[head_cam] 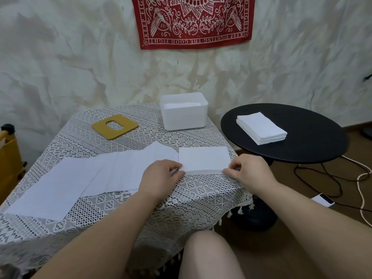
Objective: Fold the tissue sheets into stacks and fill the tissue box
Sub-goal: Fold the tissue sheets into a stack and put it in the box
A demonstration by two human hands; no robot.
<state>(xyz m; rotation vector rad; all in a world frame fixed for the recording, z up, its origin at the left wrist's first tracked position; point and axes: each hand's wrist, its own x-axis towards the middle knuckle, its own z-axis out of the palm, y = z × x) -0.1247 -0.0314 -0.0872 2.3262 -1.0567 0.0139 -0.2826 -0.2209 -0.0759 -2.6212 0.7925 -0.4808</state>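
A folded stack of white tissues point(204, 160) lies near the right edge of the lace-covered table point(201, 192). My left hand point(161, 174) pinches its near left corner and my right hand point(249, 172) pinches its near right corner. A fan of overlapping white tissue sheets point(84, 178) spreads across the table to the left of the stack. The open white tissue box point(184, 115) stands at the table's far side with white tissues inside. Its tan lid point(114, 127) with an oval slot lies flat to the left of the box.
A round black side table point(314, 137) to the right carries another stack of tissues point(261, 128). Cables point(342, 178) and a small white device point(323, 202) lie on the wooden floor. A yellow chair point(10, 154) stands at the left. My knee point(207, 256) is below the table edge.
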